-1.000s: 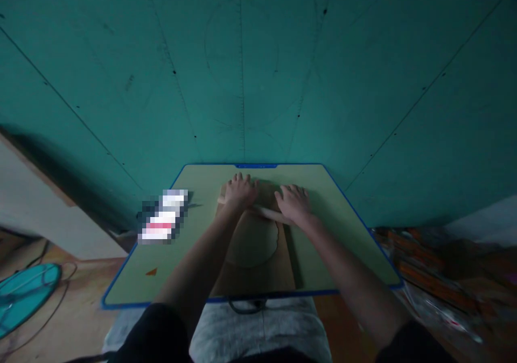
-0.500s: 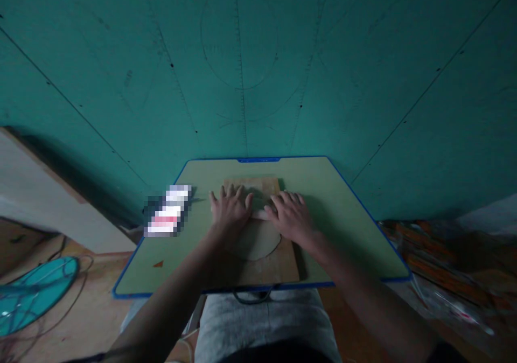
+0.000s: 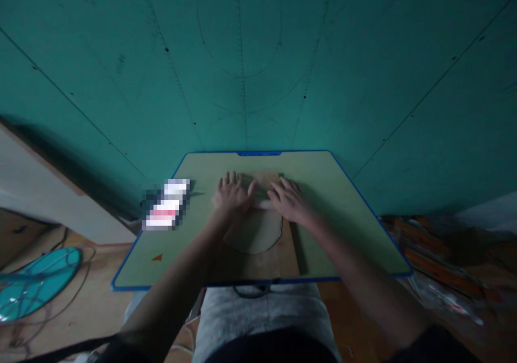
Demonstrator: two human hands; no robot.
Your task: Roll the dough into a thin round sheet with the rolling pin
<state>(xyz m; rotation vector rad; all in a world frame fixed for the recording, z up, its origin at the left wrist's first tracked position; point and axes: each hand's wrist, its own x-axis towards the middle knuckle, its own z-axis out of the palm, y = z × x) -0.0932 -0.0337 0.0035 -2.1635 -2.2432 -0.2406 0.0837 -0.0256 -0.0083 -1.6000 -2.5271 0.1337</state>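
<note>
A flat, round sheet of pale dough (image 3: 255, 235) lies on a wooden board (image 3: 287, 260). Across its far part runs a light rolling pin (image 3: 262, 204), visible only as a short length between my hands. My left hand (image 3: 232, 195) presses on the pin's left part, fingers stretched forward and thumb out to the side. Over the right part lies my right hand (image 3: 290, 200), its fingers extended and slightly blurred. The pin's ends are hidden under both hands.
The board rests on a pale, blue-edged table (image 3: 343, 234) against a green wall (image 3: 258, 99). To the left are a pixelated object (image 3: 167, 204) and a small orange triangle (image 3: 157, 257). Cables and a teal round item (image 3: 52, 277) lie on the floor; clutter (image 3: 436, 266) sits right.
Both hands have moved slightly forward over the board with the rolling pin. The left fingers have drawn closer together. The whole view has shifted a little.
</note>
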